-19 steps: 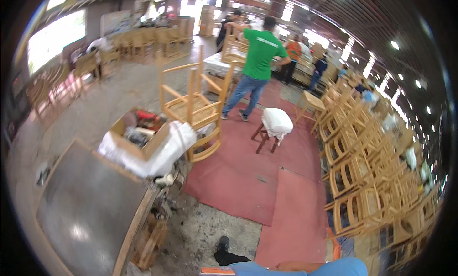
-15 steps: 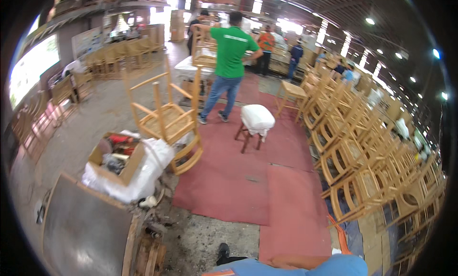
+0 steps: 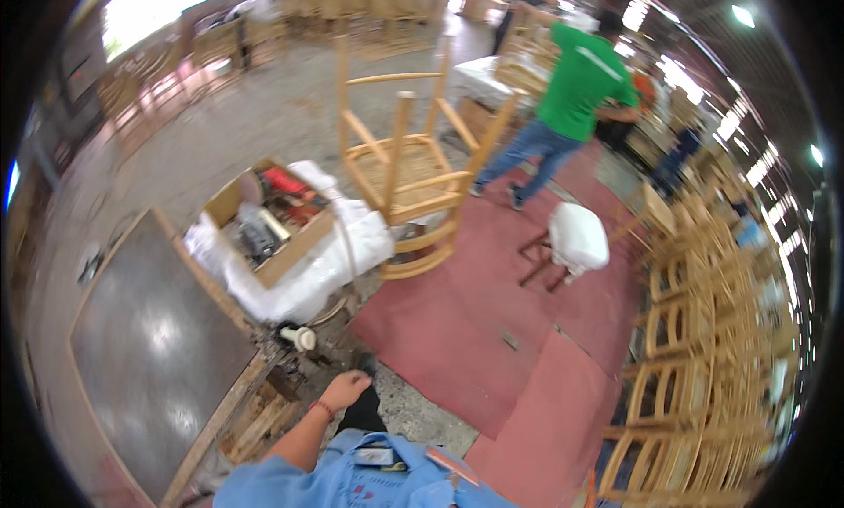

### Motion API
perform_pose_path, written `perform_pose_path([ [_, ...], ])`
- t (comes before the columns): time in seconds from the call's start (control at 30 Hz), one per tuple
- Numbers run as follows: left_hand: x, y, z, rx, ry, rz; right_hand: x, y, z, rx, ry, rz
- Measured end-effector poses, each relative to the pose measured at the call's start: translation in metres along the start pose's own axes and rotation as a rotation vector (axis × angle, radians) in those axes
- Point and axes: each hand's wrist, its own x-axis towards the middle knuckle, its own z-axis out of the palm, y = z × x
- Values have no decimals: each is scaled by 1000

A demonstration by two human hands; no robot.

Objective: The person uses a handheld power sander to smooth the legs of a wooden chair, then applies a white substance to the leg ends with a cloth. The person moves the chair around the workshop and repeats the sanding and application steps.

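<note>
My left hand (image 3: 345, 390) hangs low in front of me, with a red beaded bracelet at the wrist. Its fingers are curled in, and nothing shows in them. A blue sleeve covers the upper part of that arm. Nearest to the hand are a white cylindrical fitting (image 3: 301, 338) and the corner of a dark-topped workbench (image 3: 163, 332). Beyond them an open cardboard box (image 3: 297, 249) of tools, some red, rests on white wrapping (image 3: 374, 235). An upturned wooden chair (image 3: 409, 192) has its legs in the air just past the box. My right hand is out of view.
Red matting (image 3: 457, 332) covers the walkway. A stool with a white-wrapped seat (image 3: 578, 237) stands on it. A person in a green shirt (image 3: 582, 82) is beyond, beside a wooden chair on a covered table. Stacked wooden chairs (image 3: 681, 332) line the right side.
My view has swung left and down, so the bench, box and upturned chair sit further right and nearer. My left hand has come into view.
</note>
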Motion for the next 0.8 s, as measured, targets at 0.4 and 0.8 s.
perform_pose_path([
  [0.4, 298, 105, -240, -362, 1029, 87, 46, -159, -84, 215, 219, 25],
  [0.8, 377, 83, -264, -1108, 988, -168, 93, -197, -163, 209, 0, 189],
])
